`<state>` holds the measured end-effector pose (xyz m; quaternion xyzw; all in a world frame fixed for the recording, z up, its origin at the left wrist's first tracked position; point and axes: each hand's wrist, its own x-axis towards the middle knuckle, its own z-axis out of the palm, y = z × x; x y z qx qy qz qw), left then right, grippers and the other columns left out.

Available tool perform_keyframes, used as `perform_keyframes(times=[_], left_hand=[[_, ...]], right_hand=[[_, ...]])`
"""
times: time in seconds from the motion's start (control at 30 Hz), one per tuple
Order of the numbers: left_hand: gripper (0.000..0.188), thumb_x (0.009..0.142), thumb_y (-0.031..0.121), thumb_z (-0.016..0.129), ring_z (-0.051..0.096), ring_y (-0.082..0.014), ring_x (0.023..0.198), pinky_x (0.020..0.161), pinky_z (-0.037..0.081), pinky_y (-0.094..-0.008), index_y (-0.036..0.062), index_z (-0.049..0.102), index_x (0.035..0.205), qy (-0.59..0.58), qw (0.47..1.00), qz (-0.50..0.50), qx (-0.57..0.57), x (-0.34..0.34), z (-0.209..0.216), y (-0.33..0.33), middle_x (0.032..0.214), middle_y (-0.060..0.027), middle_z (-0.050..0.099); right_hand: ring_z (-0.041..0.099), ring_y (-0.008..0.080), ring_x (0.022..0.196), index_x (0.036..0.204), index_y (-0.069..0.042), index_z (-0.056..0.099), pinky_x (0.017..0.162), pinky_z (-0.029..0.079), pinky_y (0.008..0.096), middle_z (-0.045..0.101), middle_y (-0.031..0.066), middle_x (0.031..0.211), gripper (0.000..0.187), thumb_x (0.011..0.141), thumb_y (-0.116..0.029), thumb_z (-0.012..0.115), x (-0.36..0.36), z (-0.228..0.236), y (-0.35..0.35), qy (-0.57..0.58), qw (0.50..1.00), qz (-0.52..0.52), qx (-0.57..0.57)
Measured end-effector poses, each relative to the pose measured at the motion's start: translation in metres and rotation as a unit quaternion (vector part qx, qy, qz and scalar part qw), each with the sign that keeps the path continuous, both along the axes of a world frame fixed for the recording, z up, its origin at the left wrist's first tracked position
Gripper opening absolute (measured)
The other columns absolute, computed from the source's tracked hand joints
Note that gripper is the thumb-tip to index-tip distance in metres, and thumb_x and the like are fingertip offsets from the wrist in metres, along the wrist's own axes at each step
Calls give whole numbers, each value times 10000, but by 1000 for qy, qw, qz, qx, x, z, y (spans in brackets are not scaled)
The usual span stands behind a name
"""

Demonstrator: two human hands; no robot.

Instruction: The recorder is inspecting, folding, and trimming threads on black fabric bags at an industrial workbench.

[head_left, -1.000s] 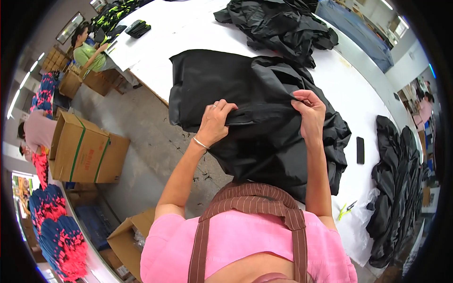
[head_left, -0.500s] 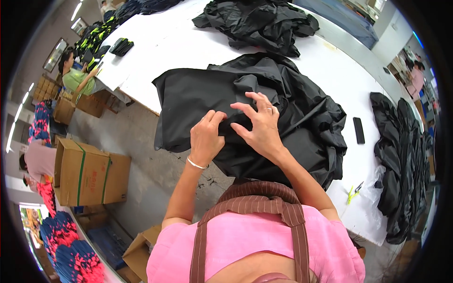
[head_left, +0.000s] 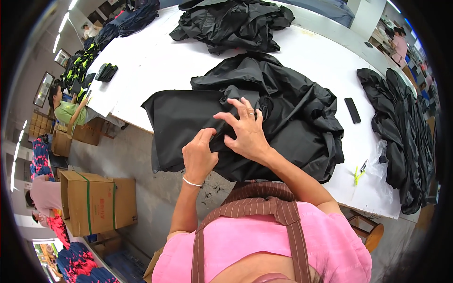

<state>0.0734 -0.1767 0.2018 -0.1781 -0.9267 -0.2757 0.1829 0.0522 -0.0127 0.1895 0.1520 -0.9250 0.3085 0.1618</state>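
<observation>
A large heap of thin black fabric lies bunched on the white table in front of me. One smooth panel of it spreads flat to the left and hangs over the table's front edge. My left hand is closed, its fingertips pinching the fabric beside that panel. Just to its right, my right hand rests over the gathered folds, thumb and fingers spread apart. No fabric shows gripped in the right hand; what lies under its fingertips is partly hidden.
Another black fabric pile lies at the far side, and a third at the right. A dark phone-like slab and yellow-green thread snips lie on the white table. Cardboard boxes stand left; a seated person is beyond.
My view has turned a little, shifting the surroundings. Both hands stay close together on the black fabric, with the left still pinching and the right still spread.
</observation>
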Motion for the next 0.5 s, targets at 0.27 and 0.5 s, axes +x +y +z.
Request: perform_keyframes(times=[0.27,0.5], left_hand=[[397,594,-30,631,635,-326,779,637,505,-403,74,564,971,-79,994,-76,-20,28,-14,-4,892,-107,641],[378,605,0,646,623,-291,743,597,497,-401,75,533,958,-101,990,-88,-53,35,-12,20,899,-92,526]], right_hand=[[666,145,722,1004,-26,685,686,512,258,693,80,752,262,789,-176,690,-82,8,66,-288,905,95,-298],[585,294,1087,1169,-159,616,888,470,448,607,148,1160,432,771,-287,724,-175,-55,1,70,984,-31,159]])
